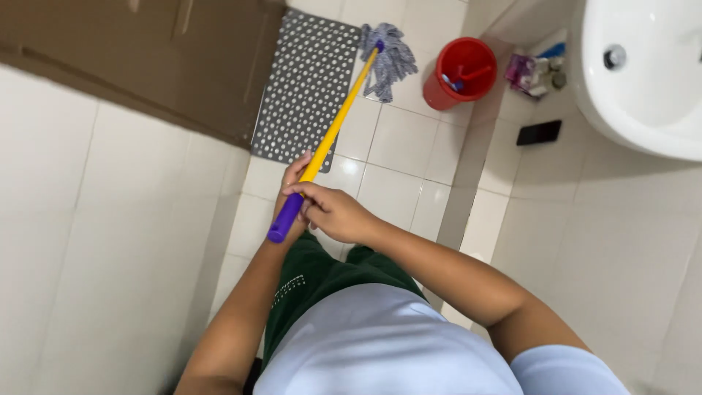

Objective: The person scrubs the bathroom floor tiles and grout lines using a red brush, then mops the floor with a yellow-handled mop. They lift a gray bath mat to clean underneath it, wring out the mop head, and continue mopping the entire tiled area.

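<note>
Both of my hands grip a mop with a yellow handle (338, 121) and a purple end grip (284, 217). My left hand (291, 183) wraps the handle from below, just above the purple grip. My right hand (333, 212) closes over it from the right side. The grey-blue string mop head (389, 57) rests on the white tiled floor (398, 146), at the far edge of a grey dotted mat (307, 88).
A red bucket (461, 73) with something inside stands right of the mop head. Small bottles and items (537, 72) sit by the wall beneath a white sink (643, 73). A dark floor drain (539, 132) lies nearby. A brown door (146, 58) is at upper left.
</note>
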